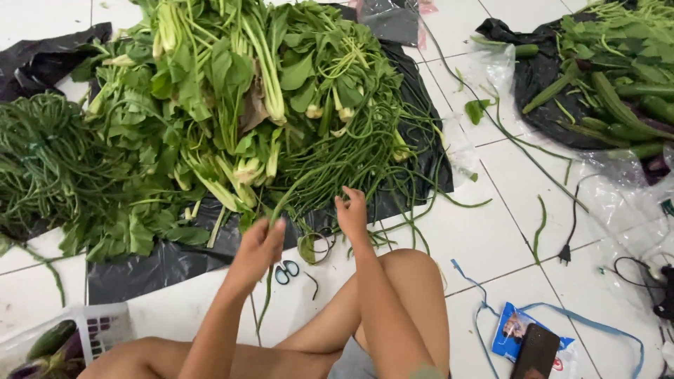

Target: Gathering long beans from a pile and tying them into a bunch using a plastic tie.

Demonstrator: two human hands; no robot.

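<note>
My left hand is closed around a few long green beans that trail from the pile in front of me, their ends hanging down past my wrist. My right hand reaches into the same spread of long beans with its fingers pinched on a strand. A big heap of leafy greens lies behind the beans on black plastic sheeting. Small scissors lie on the floor tiles between my hands, next to a roll of clear tape.
Another bundle of long beans lies at the left. A second black sheet with green vegetables is at the upper right. A white basket with eggplants, a phone, a blue strap and a black power cord lie around my knees.
</note>
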